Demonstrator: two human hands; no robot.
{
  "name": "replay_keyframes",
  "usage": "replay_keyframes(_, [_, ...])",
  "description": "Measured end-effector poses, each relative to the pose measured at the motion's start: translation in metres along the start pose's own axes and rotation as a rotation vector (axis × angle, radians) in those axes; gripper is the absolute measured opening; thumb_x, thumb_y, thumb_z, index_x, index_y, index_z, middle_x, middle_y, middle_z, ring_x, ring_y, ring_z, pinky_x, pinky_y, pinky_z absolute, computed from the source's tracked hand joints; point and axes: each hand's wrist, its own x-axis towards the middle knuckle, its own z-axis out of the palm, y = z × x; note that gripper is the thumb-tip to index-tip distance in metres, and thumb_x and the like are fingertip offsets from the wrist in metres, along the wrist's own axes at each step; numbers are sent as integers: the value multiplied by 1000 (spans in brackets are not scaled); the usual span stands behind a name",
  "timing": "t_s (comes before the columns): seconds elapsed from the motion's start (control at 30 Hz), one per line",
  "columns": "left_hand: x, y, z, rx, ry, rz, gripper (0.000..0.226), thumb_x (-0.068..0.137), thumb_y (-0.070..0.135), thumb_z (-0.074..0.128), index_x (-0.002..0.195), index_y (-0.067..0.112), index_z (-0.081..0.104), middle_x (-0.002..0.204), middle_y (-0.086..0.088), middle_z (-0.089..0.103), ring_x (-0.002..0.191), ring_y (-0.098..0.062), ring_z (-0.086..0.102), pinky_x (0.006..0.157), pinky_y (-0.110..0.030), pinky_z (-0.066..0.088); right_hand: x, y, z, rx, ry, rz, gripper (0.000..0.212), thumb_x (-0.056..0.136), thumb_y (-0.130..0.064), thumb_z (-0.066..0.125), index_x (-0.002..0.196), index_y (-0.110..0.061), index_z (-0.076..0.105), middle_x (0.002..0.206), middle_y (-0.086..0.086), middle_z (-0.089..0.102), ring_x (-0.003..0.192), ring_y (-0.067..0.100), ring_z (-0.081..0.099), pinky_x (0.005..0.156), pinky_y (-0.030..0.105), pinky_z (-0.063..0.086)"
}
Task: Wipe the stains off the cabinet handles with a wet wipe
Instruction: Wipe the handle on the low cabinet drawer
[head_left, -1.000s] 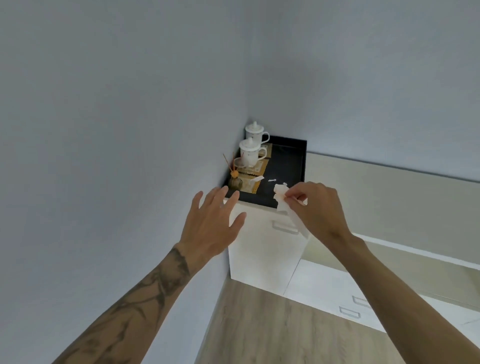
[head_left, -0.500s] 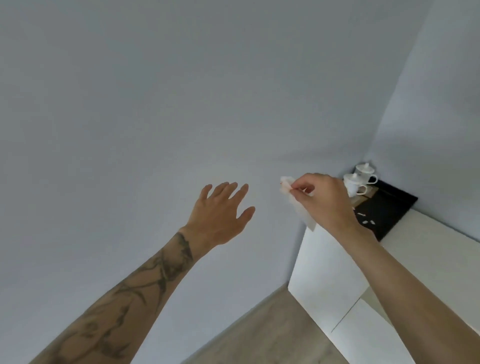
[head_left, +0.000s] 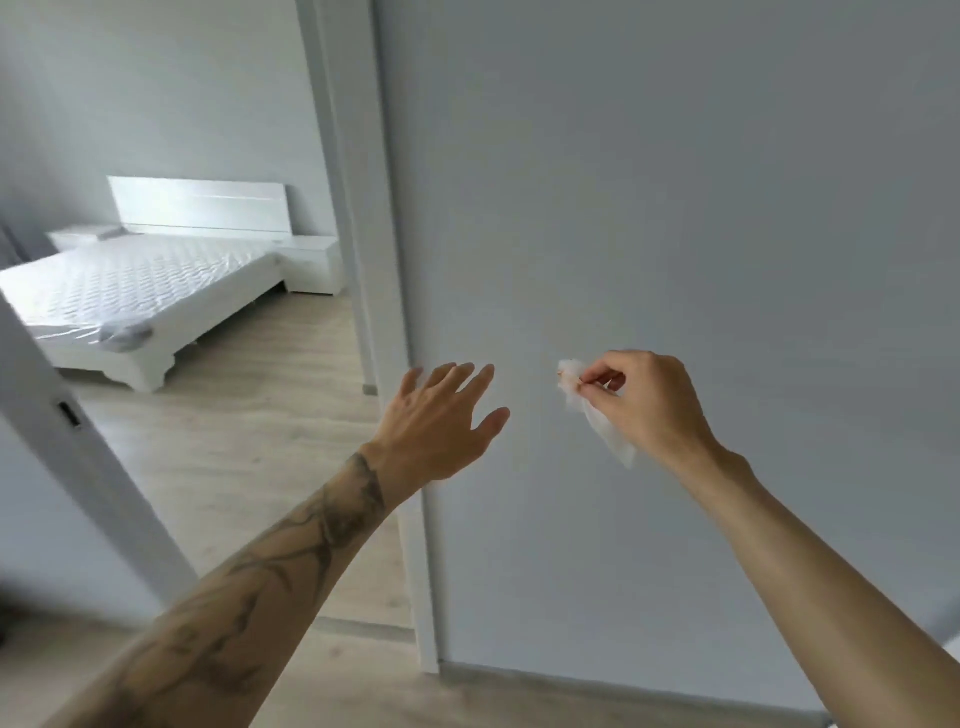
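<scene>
1. Right hand: right of centre in the frame, in front of the plain grey wall. The fingers are curled, and the thumb and index tips meet in a pinch.
2. Wet wipe: white, crumpled, held in that pinch.
   - The bunched upper end sticks out to the left of the fingertips. It carries a small orange-brown mark at its edge.
   - The rest trails down and to the right, below the thumb and along the underside of the hand, and ends near the wrist.
   - The wipe hangs in the air. Whether it touches the wall cannot be told.
3. Left hand: centre of the frame, back of the hand toward the camera. The fingers are straight and spread, the thumb is out to the right, and it holds nothing. It is well apart from the wipe, in front of the white door frame. The forearm is tattooed.
4. Surroundings:
   - Upper left: an open doorway shows a white bed with a white nightstand beside it.
   - Left edge: a white door stands open.
   - Lower part: a pale wood floor.
</scene>
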Motion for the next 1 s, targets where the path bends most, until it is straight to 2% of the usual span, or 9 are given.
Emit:
replay_keyframes(0.17, [-127,-158,-35,38,10,-186,72,110,65,29,171,28,21,175,4,30,163,-17,24,134,-48,13,-8,-175,112,93,-102,-157,11,89,-33,83,82,-25,80,76,-11,75,72,16,69,76,32,54])
replay_keyframes(0.3, [-234,-284,-65,83,-5,-348,72,111,65,27,172,28,19,176,3,27,163,-19,22,134,-48,13,-26,-325,200,184,-195,-317,8,89,-32,83,85,-26,81,75,-18,71,72,10,68,80,31,55])
replay_keyframes(0.53, [-399,-484,-109,137,26,-663,72,111,64,27,172,27,19,176,4,27,163,-17,21,134,-48,12,-49,-555,345,282,-348,-538,4,89,-28,82,87,-26,83,84,-11,79,75,13,69,81,35,58])
replay_keyframes(0.73, [-502,-632,-131,169,46,-904,70,111,63,29,171,27,21,175,5,28,162,-16,21,133,-46,11,-59,-725,471,404,-445,-706,22,91,-48,78,83,-28,80,81,-12,79,74,12,69,78,33,56])
replay_keyframes(1.0, [-606,-818,-161,198,33,-1162,71,111,64,29,171,29,20,176,5,27,163,-15,19,134,-46,7,-60,-946,620,576,-572,-905,26,91,-50,75,82,-26,81,80,-12,77,70,11,67,80,35,57])
